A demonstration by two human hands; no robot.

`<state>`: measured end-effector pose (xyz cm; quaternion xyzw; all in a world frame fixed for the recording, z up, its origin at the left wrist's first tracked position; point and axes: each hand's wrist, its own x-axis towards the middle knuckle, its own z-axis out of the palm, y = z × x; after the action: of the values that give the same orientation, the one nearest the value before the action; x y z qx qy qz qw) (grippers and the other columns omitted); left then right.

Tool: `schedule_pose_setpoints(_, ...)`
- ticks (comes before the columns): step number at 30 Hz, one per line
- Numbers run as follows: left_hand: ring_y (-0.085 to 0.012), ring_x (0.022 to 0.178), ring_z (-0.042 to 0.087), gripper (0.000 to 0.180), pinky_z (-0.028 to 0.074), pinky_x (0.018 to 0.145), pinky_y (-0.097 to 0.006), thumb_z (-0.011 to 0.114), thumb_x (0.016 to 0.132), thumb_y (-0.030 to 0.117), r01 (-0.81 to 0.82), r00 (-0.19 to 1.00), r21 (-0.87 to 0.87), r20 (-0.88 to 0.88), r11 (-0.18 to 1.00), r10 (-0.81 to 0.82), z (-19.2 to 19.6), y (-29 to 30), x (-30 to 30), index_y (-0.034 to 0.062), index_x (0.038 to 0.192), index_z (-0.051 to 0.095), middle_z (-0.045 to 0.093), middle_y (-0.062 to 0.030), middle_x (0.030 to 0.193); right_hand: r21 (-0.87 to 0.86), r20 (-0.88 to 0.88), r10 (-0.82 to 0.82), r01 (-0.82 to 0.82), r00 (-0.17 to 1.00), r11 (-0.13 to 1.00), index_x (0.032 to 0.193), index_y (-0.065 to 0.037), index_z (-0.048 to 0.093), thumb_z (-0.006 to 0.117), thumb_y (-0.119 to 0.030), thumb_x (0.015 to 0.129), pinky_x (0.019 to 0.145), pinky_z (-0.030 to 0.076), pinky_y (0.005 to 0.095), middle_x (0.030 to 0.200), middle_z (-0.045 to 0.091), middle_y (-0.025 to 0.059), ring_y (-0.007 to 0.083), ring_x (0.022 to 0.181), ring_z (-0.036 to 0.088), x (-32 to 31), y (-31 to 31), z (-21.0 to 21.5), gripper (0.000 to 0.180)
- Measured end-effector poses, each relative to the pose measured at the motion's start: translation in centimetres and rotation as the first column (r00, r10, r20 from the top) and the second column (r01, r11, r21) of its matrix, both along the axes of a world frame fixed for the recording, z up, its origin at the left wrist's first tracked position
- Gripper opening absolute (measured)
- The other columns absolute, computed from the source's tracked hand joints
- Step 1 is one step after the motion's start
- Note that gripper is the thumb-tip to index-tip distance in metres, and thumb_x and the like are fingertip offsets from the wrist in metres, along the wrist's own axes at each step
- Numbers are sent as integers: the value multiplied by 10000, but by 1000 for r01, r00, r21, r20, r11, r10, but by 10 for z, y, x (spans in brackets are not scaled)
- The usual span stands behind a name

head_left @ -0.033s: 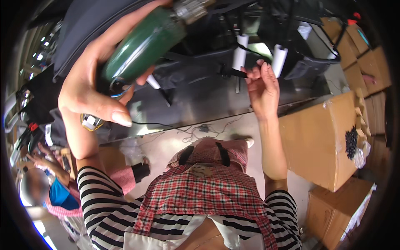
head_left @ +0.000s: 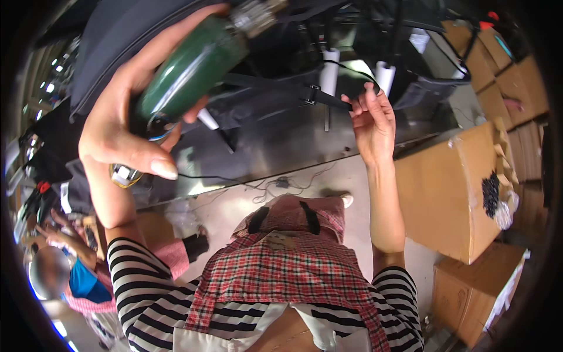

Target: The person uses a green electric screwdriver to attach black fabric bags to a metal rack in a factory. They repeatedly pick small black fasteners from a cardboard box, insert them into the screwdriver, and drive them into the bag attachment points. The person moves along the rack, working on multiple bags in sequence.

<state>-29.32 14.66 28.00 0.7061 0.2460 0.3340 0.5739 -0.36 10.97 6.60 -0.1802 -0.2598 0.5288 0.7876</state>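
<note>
Left hand (head_left: 126, 126) raised at upper left, fingers wrapped around a green handheld tool (head_left: 190, 70). Centre: black bag (head_left: 258, 100) lying on the metal worktable (head_left: 275, 146). Right hand (head_left: 372, 120) pinches the bag's black strap (head_left: 322, 97) between fingertips. Cardboard box (head_left: 448, 193) at right.

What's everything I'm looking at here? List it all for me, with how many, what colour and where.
Green tool: one, dark green with a metal tip, top left, in the left hand.
Black strap: one, with a buckle, running across the bench to the right hand.
Black bag: one, top left on the bench.
White rolls: two, top centre.
Metal bench: one, grey, centre.
Cardboard boxes: several, brown, right side.
Another person: one, blue top, lower left.
Plaid apron: one, red, bottom centre.
Left hand: grips the green tool.
Right hand: pinches the strap end.
</note>
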Motion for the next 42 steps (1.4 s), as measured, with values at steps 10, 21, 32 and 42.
schedule_pose_setpoints(10,-55,537,529,1303,363,461,-163,879,460,160,93,991,-74,-91,993,-100,14,11,17,-23,1562,207,585,-89,794,-160,249,-554,598,795,786,1216,63,490,370,-60,991,623,621,391,724,529,61,171,538,586,54,6,27,283)
schedule_pose_setpoints(21,-89,521,566,1338,384,446,-181,866,411,162,82,997,-60,-12,995,-83,11,18,22,-22,1563,210,613,-100,774,-426,250,-847,839,469,338,919,-26,503,320,-239,1082,539,492,417,667,452,62,211,536,443,298,-57,-5,324)
schedule_pose_setpoints(32,-87,573,566,1304,426,515,-194,881,442,151,109,993,-52,-51,993,-111,18,26,14,14,1566,234,602,-88,808,-321,126,-854,835,505,447,947,23,542,414,-129,1038,477,504,364,693,568,125,223,514,552,412,-62,30,218)
schedule_pose_setpoints(42,-92,674,557,1202,441,575,-212,890,538,185,181,975,9,-130,983,-179,34,27,17,71,1568,280,580,-67,861,386,753,-612,594,239,706,921,-3,716,673,-123,926,509,493,316,680,660,103,164,538,624,5,69,101,128)
